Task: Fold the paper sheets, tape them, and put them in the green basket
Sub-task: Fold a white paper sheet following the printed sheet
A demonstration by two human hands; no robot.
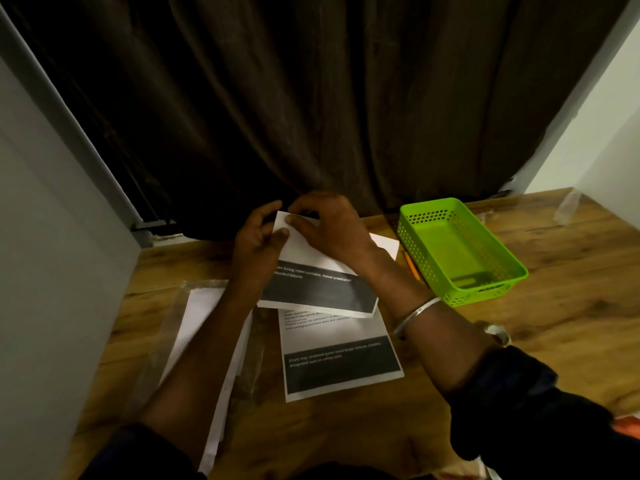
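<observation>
Pinching the far corner of a printed paper sheet (322, 271), the two hands meet at the far edge of the desk (571, 306), close against the dark curtain (329, 98). Out beside the left forearm lies a pile of blank white sheets (204, 313), partly on what looks like a clear plastic sleeve (166, 327), untouched. The left hand (256, 244) is closed on the sheet's far left corner, thumb on top and fingers curled beneath. Right against it, the right hand (329, 226) presses thumb and fingertips narrowly onto the same corner, apparently lining up or creasing a fold; whether any tape is between the fingers cannot be told. The held sheet runs from the hands back toward the person, its dark printed band at the near end, tilted slightly, and it overlaps a second printed sheet (341, 358) lying flat nearer the body, between the forearms. A metal bangle (417, 315) circles the right wrist. The green basket (460, 251) stands just to the right of the right hand, near but not touching the paper, its long axis running from the far edge diagonally toward the near right. In my judgement the right hand is the nearer one for the drop, a short sideways carry once folding and taping are done.
</observation>
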